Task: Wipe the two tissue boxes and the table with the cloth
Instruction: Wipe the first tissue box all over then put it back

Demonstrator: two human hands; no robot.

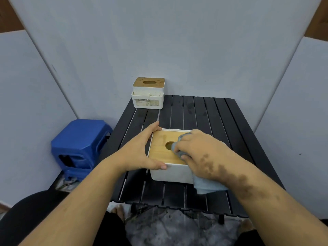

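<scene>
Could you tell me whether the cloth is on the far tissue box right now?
No, the right hand presses the cloth on the near tissue box.

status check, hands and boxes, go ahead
Left hand steadies near tissue box. Right hand grips cloth on its wooden lid. Far tissue box still spotted. Nothing blocking.

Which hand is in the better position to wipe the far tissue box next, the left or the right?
Probably the right hand: it already grips the cloth on the near tissue box. The left hand only steadies that box's side, though the far tissue box stands toward the left.
</scene>
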